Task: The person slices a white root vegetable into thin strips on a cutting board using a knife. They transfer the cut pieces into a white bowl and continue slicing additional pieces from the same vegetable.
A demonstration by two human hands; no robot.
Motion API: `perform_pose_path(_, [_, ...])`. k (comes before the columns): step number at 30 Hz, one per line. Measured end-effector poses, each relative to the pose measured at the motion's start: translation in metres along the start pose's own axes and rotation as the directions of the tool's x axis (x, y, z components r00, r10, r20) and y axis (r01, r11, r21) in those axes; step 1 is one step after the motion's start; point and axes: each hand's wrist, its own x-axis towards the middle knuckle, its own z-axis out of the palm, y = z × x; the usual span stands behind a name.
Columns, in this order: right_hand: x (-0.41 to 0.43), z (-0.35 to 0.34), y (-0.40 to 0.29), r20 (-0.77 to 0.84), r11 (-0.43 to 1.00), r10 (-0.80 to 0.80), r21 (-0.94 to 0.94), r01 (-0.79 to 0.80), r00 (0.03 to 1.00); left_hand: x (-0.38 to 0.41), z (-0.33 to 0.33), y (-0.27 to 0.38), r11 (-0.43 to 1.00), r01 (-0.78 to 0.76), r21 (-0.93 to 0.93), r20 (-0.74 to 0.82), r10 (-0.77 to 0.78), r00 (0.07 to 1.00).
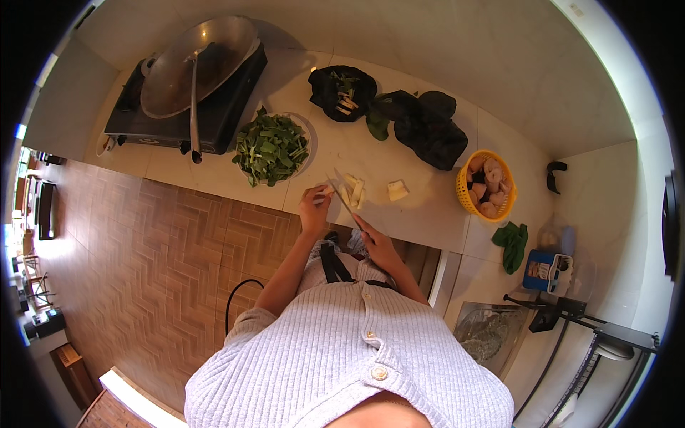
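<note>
My right hand [376,245] grips the dark handle of a kitchen knife [343,200], its blade slanting up and left. My left hand [316,206] is just left of the blade at the counter's front edge, holding a small pale piece [328,190] between its fingertips. Pale cut sticks of vegetable [354,192] lie right of the blade, and a pale chunk [397,190] lies farther right. A plate heaped with chopped leafy greens [273,147] stands behind my left hand.
A wok [200,64] with a ladle sits on a black gas stove [227,120] at the left. Black plastic bags [431,128], one open with vegetable pieces, lie at the back. Right are a yellow basket [486,185] of pale pinkish pieces, a green cloth [511,246] and a sink [484,334].
</note>
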Motion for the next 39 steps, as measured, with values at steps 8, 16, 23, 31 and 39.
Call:
perform_pose_path(8, [-0.002,0.003,-0.011,-0.066,0.999,-0.043,0.025,0.045,0.997,0.012,0.004,-0.011,0.979,0.203,-0.021,-0.019,-0.204,0.979])
perform_pose_path(16, [0.003,-0.001,-0.032,0.011,0.996,0.087,-0.023,-0.087,0.996,0.022,0.003,-0.019,0.881,0.416,-0.225,0.088,-0.407,0.909])
perform_pose_path(23, [0.001,0.007,-0.020,-0.009,0.994,0.044,-0.101,-0.045,0.999,0.018,0.008,-0.019,0.850,0.454,-0.265,0.088,-0.448,0.890])
perform_pose_path(31, [0.006,0.003,-0.042,0.095,0.963,0.248,-0.133,-0.235,0.964,0.019,0.010,-0.013,0.840,0.464,-0.281,0.064,-0.467,0.882])
perform_pose_path(39, [0.012,0.019,-0.022,0.005,0.991,0.080,-0.111,-0.079,0.997,0.017,0.010,-0.007,0.830,0.418,-0.368,0.011,-0.446,0.895])
